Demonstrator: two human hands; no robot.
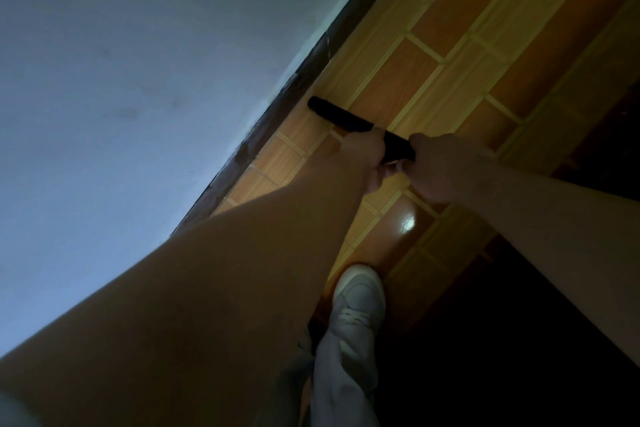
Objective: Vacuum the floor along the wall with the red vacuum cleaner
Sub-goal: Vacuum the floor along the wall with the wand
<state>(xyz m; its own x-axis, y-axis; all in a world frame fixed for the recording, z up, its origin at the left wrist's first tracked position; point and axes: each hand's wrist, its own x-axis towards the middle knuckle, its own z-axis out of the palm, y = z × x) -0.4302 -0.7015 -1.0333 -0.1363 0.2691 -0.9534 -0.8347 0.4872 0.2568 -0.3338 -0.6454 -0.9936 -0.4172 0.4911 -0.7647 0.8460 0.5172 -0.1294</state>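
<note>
Now both hands are on the black tube [341, 117]: left hand [369, 158] wrapped round it, right hand [438, 170] closed on its near end. The tube's far tip sits low by the dark skirting [294, 87], over the tiled floor [450, 55]. White shoe [358, 295] nearest. No red body in view.

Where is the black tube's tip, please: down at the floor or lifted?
Down: the tube slants from both hands, left and right, to the floor beside the skirting.
</note>
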